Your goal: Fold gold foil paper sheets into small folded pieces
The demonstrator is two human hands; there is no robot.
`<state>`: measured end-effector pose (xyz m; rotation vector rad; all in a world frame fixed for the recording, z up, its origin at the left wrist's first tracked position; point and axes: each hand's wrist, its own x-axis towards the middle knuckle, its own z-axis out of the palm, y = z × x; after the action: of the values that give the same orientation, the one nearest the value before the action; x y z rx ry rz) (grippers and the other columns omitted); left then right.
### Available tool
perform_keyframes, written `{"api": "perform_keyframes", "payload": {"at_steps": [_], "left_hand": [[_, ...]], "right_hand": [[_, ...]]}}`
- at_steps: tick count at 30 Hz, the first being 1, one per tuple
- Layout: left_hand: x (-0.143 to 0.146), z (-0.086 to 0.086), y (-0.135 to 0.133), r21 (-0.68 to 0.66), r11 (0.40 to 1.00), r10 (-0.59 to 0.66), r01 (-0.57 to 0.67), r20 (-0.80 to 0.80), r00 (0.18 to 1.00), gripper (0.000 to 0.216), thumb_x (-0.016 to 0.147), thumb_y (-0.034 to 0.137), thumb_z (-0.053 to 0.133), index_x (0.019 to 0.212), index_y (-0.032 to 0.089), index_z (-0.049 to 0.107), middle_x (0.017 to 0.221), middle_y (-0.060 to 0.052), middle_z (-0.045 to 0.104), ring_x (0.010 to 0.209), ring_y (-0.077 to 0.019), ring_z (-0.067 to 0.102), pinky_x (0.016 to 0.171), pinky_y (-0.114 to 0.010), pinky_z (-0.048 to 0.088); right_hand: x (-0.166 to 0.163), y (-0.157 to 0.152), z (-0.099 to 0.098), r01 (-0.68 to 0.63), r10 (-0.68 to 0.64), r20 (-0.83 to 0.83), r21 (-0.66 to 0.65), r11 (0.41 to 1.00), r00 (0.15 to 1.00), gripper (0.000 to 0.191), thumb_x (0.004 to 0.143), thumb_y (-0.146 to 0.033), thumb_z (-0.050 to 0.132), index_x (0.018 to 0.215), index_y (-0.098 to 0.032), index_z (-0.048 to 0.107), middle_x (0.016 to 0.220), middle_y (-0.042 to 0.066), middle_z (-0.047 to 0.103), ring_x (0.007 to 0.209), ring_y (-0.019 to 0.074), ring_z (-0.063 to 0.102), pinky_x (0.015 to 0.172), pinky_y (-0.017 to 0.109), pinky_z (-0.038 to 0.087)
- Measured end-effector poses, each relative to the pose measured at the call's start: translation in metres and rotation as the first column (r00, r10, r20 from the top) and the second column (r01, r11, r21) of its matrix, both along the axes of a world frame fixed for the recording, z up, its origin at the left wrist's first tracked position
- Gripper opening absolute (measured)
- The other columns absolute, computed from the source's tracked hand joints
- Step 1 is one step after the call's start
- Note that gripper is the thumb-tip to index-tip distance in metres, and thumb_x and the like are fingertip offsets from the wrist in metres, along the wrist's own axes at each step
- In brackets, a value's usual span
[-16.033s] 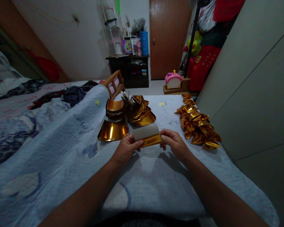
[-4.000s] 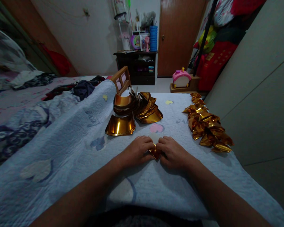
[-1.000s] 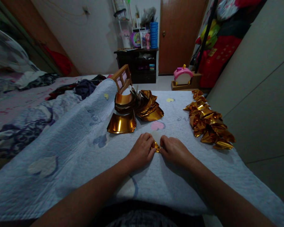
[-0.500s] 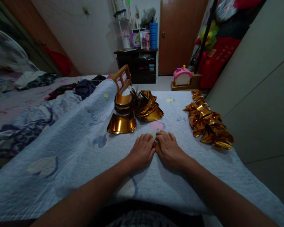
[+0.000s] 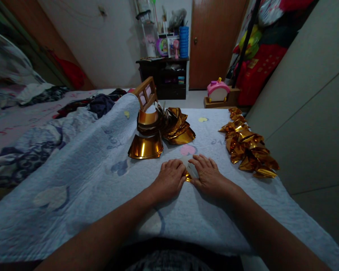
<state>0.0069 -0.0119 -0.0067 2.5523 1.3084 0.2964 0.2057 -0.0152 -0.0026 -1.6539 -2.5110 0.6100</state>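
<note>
On the quilted blue cloth, a small piece of shiny gold foil paper [image 5: 188, 177] shows between my two hands; most of it is hidden. My left hand [image 5: 171, 177] lies over its left side, fingers curled and pressed down on it. Just to the right is my right hand [image 5: 207, 174], palm down, its fingers stretched out and slightly apart, the thumb near the foil's edge. Beyond my hands sits a stack of curved gold foil sheets [image 5: 145, 146], with a fanned pile of the same sheets [image 5: 179, 130] behind and beside it.
A row of folded gold foil pieces [image 5: 245, 145] runs along the right side of the blue cloth [image 5: 107, 210]. A wooden chair back [image 5: 147, 94] rises behind the sheets. Bedding [image 5: 31, 150] lies at left, and a pale cabinet [image 5: 313, 124] stands close on the right.
My right hand has shifted slightly right, away from my left hand, and its fingers have spread. More of the gold foil shows between the hands. My left hand has barely moved.
</note>
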Motion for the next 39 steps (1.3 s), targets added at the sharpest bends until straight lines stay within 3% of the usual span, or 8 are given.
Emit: {"api": "perform_keyframes", "payload": {"at_steps": [11,18,21,25,30,35,37,39], "left_hand": [[-0.002,-0.009,0.000,0.021,0.996,0.089,-0.092,0.113,0.990,0.042,0.085,0.020,0.064,0.125,0.024,0.050,0.142,-0.012,0.042,0.134,-0.0334,0.039,0.113,-0.057,0.033],[-0.007,-0.011,0.003,0.006,1.000,0.017,-0.020,0.310,0.951,0.073,0.083,0.016,0.062,0.148,0.026,0.029,0.140,-0.013,0.041,0.133,-0.0317,0.042,0.114,-0.056,0.037],[-0.007,-0.010,0.001,0.033,0.999,-0.027,0.016,0.394,0.919,0.082,0.084,0.015,0.062,0.152,0.029,0.018,0.143,-0.014,0.033,0.133,-0.0301,0.044,0.113,-0.054,0.041],[-0.007,-0.013,0.000,0.084,0.996,-0.040,0.005,0.418,0.908,0.090,0.082,0.010,0.063,0.153,0.034,0.012,0.148,-0.014,0.027,0.121,-0.0270,0.056,0.106,-0.052,0.050],[-0.006,-0.015,0.000,0.195,0.981,-0.108,0.021,0.449,0.887,0.091,0.084,0.008,0.063,0.153,0.033,0.010,0.151,-0.017,0.026,0.125,-0.0296,0.053,0.101,-0.049,0.053],[-0.006,-0.017,0.006,-0.021,0.999,0.046,-0.043,0.690,0.723,0.100,0.081,0.017,0.073,0.154,0.034,0.006,0.151,-0.017,0.029,0.098,-0.0186,0.062,0.088,-0.040,0.057],[-0.005,-0.015,0.011,-0.221,0.975,0.168,0.010,0.773,0.612,0.094,0.081,0.022,0.076,0.152,0.032,0.015,0.140,-0.014,0.045,0.090,-0.0150,0.064,0.085,-0.036,0.056],[-0.003,-0.012,0.014,-0.396,0.905,0.262,0.152,0.804,0.534,0.067,0.084,0.026,0.073,0.141,0.024,0.038,0.118,-0.009,0.061,0.095,-0.0179,0.065,0.086,-0.034,0.054]], "right_hand": [[0.015,0.005,-0.004,-0.072,0.072,-0.041,-0.019,0.997,0.997,0.075,0.085,-0.024,0.052,0.157,-0.014,0.030,0.165,0.018,0.027,0.154,0.0345,0.015,0.122,0.059,0.014],[0.019,0.011,0.009,-0.013,0.008,-0.309,-0.014,1.000,0.951,0.071,0.085,-0.027,0.052,0.152,-0.011,0.033,0.148,0.021,0.047,0.138,0.0312,0.042,0.115,0.048,0.031],[0.012,0.011,0.004,0.001,0.006,-0.388,0.020,1.000,0.922,0.092,0.080,-0.037,0.068,0.157,-0.015,0.022,0.145,0.022,0.050,0.134,0.0344,0.045,0.111,0.051,0.034],[-0.001,0.010,-0.004,0.058,-0.033,-0.407,0.050,0.997,0.913,0.111,0.073,-0.028,0.075,0.161,-0.019,0.007,0.137,0.019,0.056,0.127,0.0338,0.050,0.106,0.051,0.036],[-0.011,0.008,0.001,0.077,-0.102,-0.463,-0.074,0.994,0.881,0.104,0.075,-0.019,0.072,0.160,-0.015,0.012,0.120,0.015,0.066,0.106,0.0277,0.062,0.091,0.040,0.045],[-0.008,0.010,-0.001,0.119,-0.200,-0.655,-0.166,0.979,0.729,0.089,0.073,-0.015,0.071,0.153,-0.020,0.032,0.107,0.007,0.070,0.087,0.0210,0.065,0.078,0.032,0.048],[-0.007,0.014,-0.007,0.142,-0.235,-0.787,-0.188,0.972,0.570,0.083,0.071,-0.017,0.073,0.146,-0.021,0.040,0.112,0.009,0.069,0.088,0.0217,0.065,0.078,0.034,0.050],[-0.009,0.017,-0.013,0.114,-0.277,-0.882,-0.253,0.961,0.380,0.073,0.071,-0.022,0.076,0.137,-0.023,0.046,0.115,0.010,0.069,0.093,0.0234,0.066,0.081,0.037,0.051]]}}
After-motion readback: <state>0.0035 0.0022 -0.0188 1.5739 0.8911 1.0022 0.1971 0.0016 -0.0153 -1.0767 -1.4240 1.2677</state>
